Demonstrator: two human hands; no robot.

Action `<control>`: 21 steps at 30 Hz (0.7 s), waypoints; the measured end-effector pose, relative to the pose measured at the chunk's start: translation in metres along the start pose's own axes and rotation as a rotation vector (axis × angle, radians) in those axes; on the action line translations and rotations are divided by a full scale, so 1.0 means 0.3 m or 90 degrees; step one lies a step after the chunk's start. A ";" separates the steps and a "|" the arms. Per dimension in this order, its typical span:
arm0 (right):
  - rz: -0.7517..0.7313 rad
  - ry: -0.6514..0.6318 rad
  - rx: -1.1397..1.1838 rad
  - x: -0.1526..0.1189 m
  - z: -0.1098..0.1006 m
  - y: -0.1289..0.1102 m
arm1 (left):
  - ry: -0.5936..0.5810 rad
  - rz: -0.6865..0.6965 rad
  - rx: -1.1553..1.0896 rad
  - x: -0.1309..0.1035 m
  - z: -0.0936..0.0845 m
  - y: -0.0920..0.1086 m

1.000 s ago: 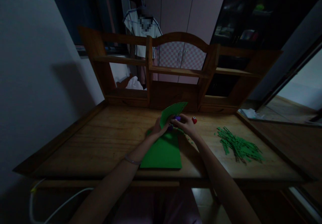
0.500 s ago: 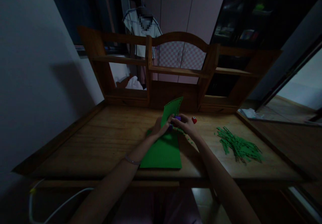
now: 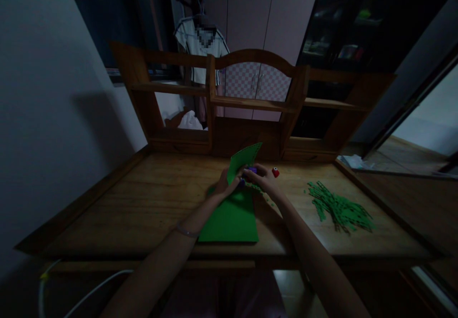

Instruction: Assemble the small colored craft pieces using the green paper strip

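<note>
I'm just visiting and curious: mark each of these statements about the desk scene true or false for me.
1. Both hands meet at the far end of the flat green paper sheet. True: the left hand and right hand are together there.
2. The small purple punch tool lies alone at the desk's left edge. False: it is between the two hands.
3. A pile of thin green paper strips lies to the right of the sheet. True.
4. The small red object sits on the upper shelf. False: it is on the wooden desk, just beyond the right hand.
5. The sheet's far end curls upward. True.
</note>
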State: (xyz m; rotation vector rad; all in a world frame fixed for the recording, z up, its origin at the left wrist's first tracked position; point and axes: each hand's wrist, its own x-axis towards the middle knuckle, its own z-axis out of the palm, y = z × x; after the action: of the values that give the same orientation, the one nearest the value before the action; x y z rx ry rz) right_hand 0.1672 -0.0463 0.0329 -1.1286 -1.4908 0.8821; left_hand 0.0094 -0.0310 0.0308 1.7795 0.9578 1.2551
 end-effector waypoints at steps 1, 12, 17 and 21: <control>-0.001 0.001 0.000 -0.001 0.000 0.000 | -0.003 -0.001 -0.004 -0.002 0.000 0.003; -0.010 0.000 -0.013 -0.009 0.002 -0.009 | 0.007 -0.034 0.006 -0.004 -0.003 0.027; -0.004 0.007 -0.012 -0.002 0.004 -0.001 | 0.013 0.011 0.019 -0.007 -0.009 0.013; 0.006 0.004 -0.008 -0.004 0.004 -0.005 | 0.017 0.044 0.027 0.002 0.001 -0.018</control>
State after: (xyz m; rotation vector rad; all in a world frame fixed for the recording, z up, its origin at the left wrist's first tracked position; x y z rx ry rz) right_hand 0.1659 -0.0477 0.0336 -1.1471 -1.4898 0.8754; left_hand 0.0091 -0.0280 0.0261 1.8474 0.9509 1.3136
